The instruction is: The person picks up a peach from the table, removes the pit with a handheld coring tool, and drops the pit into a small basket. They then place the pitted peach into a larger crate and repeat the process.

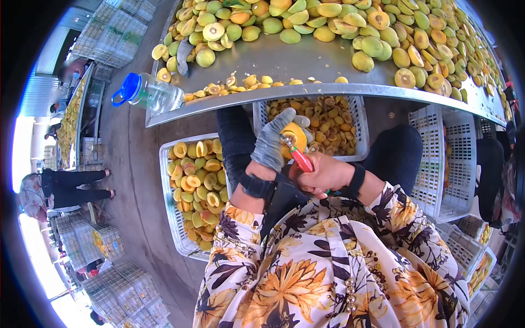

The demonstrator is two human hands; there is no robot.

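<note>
My left hand [268, 144], in a grey glove, is closed around a yellow peach half [296, 133] above my lap. My right hand [329, 174] is bare and grips a red-handled pitting tool [301, 160]. The tool's metal tip meets the fruit's cut face; its exact shape is hard to make out. Just beyond my hands, under the table edge, a crate [360, 131] holds many peach pieces with dark centres. Hollowed peach halves [199, 188] fill a white crate [167, 205] on my left.
Heaps of halved peaches [328, 24] cover the far part of the metal table [262, 60]. A blue-lidded water bottle [158, 94] and a grey glove [184, 54] lie at its left. White crates [432, 158] stand at right. A person [71, 186] stands by another table at left.
</note>
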